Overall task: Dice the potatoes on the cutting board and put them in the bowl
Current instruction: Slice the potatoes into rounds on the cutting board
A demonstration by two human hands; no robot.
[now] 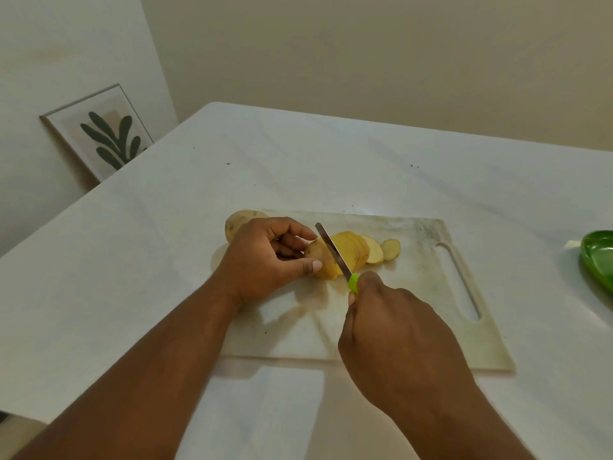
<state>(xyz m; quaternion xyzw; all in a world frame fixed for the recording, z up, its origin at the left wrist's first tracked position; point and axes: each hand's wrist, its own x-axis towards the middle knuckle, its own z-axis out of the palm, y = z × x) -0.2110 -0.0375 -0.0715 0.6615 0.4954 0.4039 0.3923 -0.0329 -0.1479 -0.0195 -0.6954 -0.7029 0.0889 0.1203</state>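
- Left hand [265, 260] gripped the uncut end of the potato [320, 260] near the middle of the cutting board [414, 293]: thumb on the near side, fingers curled over the far side.
- Right hand [394, 333] was wrapped round the green handle of the knife [333, 250]; the finger layout on the handle was hidden behind the back of the hand, so I couldn't tell it.
- The blade sat across the potato, just beside the left fingertips, with the tip pointing at the board's far edge.
- Cut slices [365, 249] leaned in a row on the blade's right side, towards the handle-slot end of the board; a small end piece [390, 249] lay last in the row.
- A second, whole potato [237, 222] sat at the far left corner of the board, partly hidden by the left hand.
- The green bowl [597, 260] was at the table's [132, 260] right edge, well apart from the board and cut off by the frame.
- Judgement: slicing stage only; no dice yet, and no potato showed in the visible part of the bowl.
- To do this step well: keep the left fingertips tucked back from the blade, hold the blade vertical, press straight down to the board, and match slice thickness so the dice come out even. The remaining stub was short, so the risk of a slip or nicked finger was rising.
- A framed leaf print [106, 134] leaned at the wall beyond the table's far left corner.
- No brand, label or readable writing anywhere.
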